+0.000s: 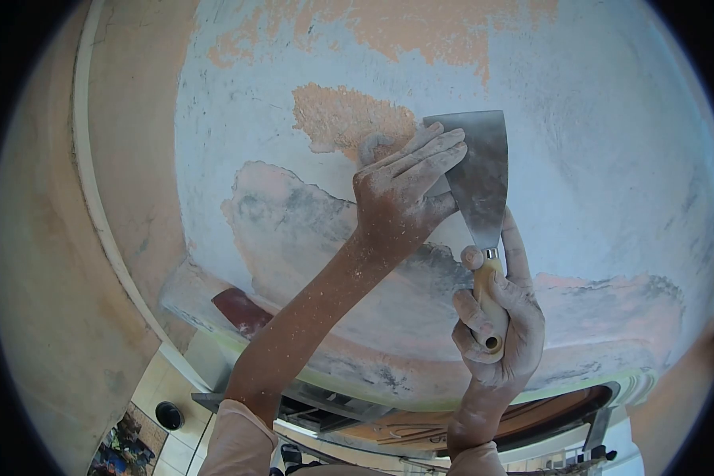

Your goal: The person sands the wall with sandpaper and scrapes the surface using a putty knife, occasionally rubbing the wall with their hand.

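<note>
A wide metal scraper (481,170) with a pale handle is upright in front of a patchy white surface (603,151). Wrapped round its handle is my right hand (512,321), closed, with the index finger stretched up beside the blade's neck. My left hand (408,178), dusty white, lies against the left side of the blade, its fingers stretched out and its tips on the metal. Behind the left hand an area of rough orange-tan (337,115) shows where the white coat is gone. Grey and pink patches (293,218) spread below it.
A dark red piece (240,311) lies at the lower left edge of the surface. Below are a dark metal frame (325,406), a curved dark-rimmed opening (563,412), a black round container (169,415) on tiles and a cluttered pile (123,452). A pale trim strip (95,206) curves down the left.
</note>
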Motion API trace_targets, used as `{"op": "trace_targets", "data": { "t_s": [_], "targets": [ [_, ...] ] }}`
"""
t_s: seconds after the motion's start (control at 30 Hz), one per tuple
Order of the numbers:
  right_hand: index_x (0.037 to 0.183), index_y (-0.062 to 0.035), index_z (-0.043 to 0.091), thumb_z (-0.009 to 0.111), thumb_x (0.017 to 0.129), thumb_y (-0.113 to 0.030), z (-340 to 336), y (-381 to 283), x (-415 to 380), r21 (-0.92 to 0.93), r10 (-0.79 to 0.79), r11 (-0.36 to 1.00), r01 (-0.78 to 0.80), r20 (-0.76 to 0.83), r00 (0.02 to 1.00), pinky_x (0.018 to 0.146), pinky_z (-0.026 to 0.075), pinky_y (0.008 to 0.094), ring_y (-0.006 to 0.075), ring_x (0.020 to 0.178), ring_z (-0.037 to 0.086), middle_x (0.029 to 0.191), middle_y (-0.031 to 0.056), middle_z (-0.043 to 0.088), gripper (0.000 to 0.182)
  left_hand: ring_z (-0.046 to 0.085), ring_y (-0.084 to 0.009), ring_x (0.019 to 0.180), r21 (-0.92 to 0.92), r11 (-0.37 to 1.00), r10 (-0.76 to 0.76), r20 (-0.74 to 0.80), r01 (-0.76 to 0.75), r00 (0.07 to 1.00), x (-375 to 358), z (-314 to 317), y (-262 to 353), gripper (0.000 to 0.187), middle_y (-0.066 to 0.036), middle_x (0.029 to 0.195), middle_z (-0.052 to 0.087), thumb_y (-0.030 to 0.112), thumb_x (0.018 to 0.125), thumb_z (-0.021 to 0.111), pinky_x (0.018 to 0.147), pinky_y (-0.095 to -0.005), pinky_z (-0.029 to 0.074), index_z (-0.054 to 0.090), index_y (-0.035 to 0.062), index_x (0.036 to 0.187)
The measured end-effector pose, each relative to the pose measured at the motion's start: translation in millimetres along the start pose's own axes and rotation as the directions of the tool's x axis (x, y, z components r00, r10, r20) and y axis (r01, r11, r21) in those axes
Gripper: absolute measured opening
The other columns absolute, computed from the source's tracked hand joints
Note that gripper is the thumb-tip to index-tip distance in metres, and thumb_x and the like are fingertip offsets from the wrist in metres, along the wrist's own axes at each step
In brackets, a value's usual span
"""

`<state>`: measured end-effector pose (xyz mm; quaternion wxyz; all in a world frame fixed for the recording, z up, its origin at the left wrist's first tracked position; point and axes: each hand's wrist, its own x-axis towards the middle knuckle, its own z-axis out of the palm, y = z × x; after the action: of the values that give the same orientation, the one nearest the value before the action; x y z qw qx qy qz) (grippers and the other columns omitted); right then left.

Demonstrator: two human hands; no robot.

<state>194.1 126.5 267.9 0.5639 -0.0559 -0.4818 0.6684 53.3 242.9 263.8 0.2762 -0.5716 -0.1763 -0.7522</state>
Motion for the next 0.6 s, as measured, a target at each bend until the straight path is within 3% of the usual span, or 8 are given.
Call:
{"op": "trace_targets", "data": {
  "t_s": [0.17, 0.27, 0.37, 0.47, 0.6],
  "targets": [
    [0.145, -0.0061, 0.013, 0.042, 0.09, 0.001, -10.8, 2.6, -3.3, -0.003, -0.008, 1.0, 0.008, 0.008, 1.0, 0.03, 0.037, 0.0164, 0.0071, 0.049, 0.046, 0.105, 0.0172, 0.052, 0.063, 0.06, -0.0256, 0.109, -0.013, 1.0, -0.006, 0.031, 0.006, 1.0, -5.4, -2.0, 3.5, 0.037, -0.007, 0.108, 0.066, 0.015, 0.064, 0.073, 0.088, -0.0368, 0.049, 0.067, 0.0093, 0.1],
    [0.145, -0.0096, 0.008, 0.037, 0.092, -0.001, -1.9, -0.2, 2.0, -0.011, 0.002, 1.0, -0.001, 0.025, 1.0, 0.029, 0.037, 0.0163, 0.0077, 0.049, 0.043, 0.11, 0.0197, 0.046, 0.062, 0.06, -0.0251, 0.109, -0.016, 1.0, 0.015, -0.025, -0.015, 1.0, 2.4, 2.4, -2.7, 0.037, -0.006, 0.109, 0.066, 0.016, 0.064, 0.074, 0.088, -0.0363, 0.049, 0.067, 0.0097, 0.1],
    [0.145, -0.0096, 0.008, 0.037, 0.092, -0.001, -23.3, 1.4, -10.9, -0.024, 0.002, 1.0, -0.002, -0.002, 1.0, 0.029, 0.038, 0.016, 0.0075, 0.048, 0.043, 0.11, 0.0193, 0.046, 0.061, 0.059, -0.0236, 0.11, 0.023, 0.999, 0.031, 0.094, -0.033, 0.995, -9.9, -3.3, 9.8, 0.038, -0.006, 0.109, 0.066, 0.021, 0.064, 0.076, 0.092, -0.0374, 0.046, 0.067, 0.0099, 0.1],
    [0.145, -0.0098, 0.008, 0.037, 0.092, -0.001, -9.1, 3.4, -0.9, 0.016, -0.007, 1.0, 0.006, 0.034, 0.999, 0.029, 0.038, 0.0158, 0.0076, 0.048, 0.043, 0.11, 0.0192, 0.046, 0.061, 0.059, -0.0218, 0.111, 0.017, 1.0, 0.008, 0.026, -0.008, 1.0, -1.3, -1.0, 3.1, 0.041, -0.005, 0.109, 0.066, 0.024, 0.063, 0.078, 0.095, -0.0382, 0.042, 0.067, 0.0098, 0.099],
    [0.145, -0.0102, 0.008, 0.036, 0.092, 0.0, -11.3, 5.2, -3.0, 0.001, -0.005, 1.0, 0.005, 0.003, 1.0, 0.029, 0.039, 0.0157, 0.0082, 0.049, 0.045, 0.11, 0.0201, 0.046, 0.061, 0.054, -0.0238, 0.116, -0.008, 1.0, -0.011, 0.106, 0.012, 0.994, -10.2, -0.5, 2.0, 0.046, -0.007, 0.117, 0.062, 0.032, 0.069, 0.073, 0.098, -0.0428, 0.037, 0.063, 0.0093, 0.109]
  ]
}}
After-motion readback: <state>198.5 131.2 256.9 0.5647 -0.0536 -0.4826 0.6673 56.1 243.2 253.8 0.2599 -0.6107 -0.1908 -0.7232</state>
